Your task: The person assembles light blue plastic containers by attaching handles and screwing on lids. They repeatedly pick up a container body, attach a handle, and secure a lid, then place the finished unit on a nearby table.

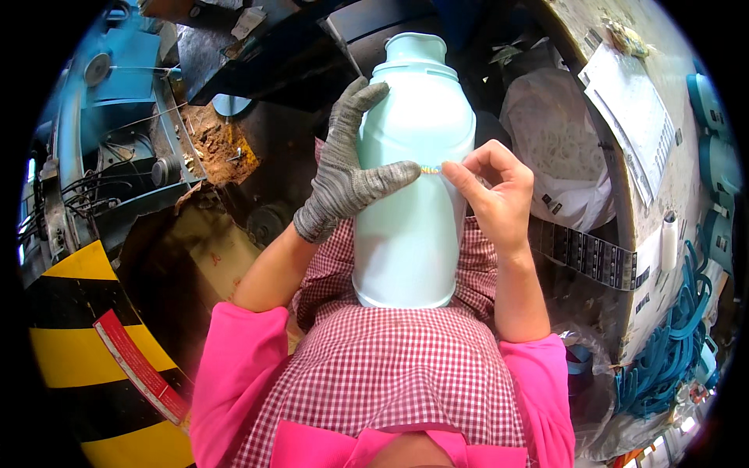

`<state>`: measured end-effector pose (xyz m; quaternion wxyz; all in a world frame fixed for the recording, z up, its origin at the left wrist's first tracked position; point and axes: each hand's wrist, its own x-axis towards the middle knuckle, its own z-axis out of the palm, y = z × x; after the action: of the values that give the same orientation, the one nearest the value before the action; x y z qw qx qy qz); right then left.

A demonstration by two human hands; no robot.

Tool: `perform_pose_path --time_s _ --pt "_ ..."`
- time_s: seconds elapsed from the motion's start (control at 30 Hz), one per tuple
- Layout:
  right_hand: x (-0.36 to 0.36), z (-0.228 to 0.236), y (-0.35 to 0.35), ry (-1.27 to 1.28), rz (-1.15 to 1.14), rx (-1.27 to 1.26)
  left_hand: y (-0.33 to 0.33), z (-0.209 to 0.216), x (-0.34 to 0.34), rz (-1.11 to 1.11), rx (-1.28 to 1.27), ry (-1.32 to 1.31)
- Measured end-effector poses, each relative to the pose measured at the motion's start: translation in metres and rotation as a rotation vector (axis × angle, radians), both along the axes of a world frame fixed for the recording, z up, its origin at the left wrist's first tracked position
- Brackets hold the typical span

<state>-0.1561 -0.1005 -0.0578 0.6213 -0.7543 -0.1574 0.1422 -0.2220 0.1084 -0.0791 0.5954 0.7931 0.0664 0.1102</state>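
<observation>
A pale mint-green vacuum flask casing stands against my lap, its narrower spouted neck pointing away from me. In a grey knitted glove, my left hand holds its left side, fingers along the shoulder and thumb lying across the front. Between my two thumbs a small gold lettered sticker sits on the casing's front. My bare right hand is in a pinch at the right end of that sticker, thumb tip against the casing; anything between its fingertips is hidden.
At the right, a worktable carries paper sheets and a white roll. A strip of dark labels hangs beside a clear plastic bag. Blue handles pile up lower right. Machinery and a yellow-black striped panel are left.
</observation>
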Motion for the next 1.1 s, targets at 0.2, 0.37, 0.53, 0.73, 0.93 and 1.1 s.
perform_pose_path --time_s 0.2,0.37,0.53,0.73,0.93,1.1 --pt "0.079 0.022 -0.063 -0.54 -0.465 -0.342 -0.017 0.031 0.009 0.071 0.456 0.002" --pt "0.225 -0.013 -0.237 -0.834 -0.583 -1.217 -0.074 0.064 0.061 -0.165 1.131 0.05" --pt "0.136 0.006 -0.201 -1.068 -0.679 -0.965 -0.043 0.066 0.141 0.036 1.153 -0.086" --pt "0.05 -0.041 -0.396 -0.642 -1.013 -0.757 0.012 0.05 0.151 -0.223 0.729 0.482" --pt "0.015 -0.043 -0.439 -0.429 -0.899 -0.961 0.053 0.074 0.108 -0.626 -0.57 0.031" --pt "0.03 -0.052 -0.451 -0.572 -0.897 -0.913 0.06 0.055 0.119 -0.357 -0.154 0.436"
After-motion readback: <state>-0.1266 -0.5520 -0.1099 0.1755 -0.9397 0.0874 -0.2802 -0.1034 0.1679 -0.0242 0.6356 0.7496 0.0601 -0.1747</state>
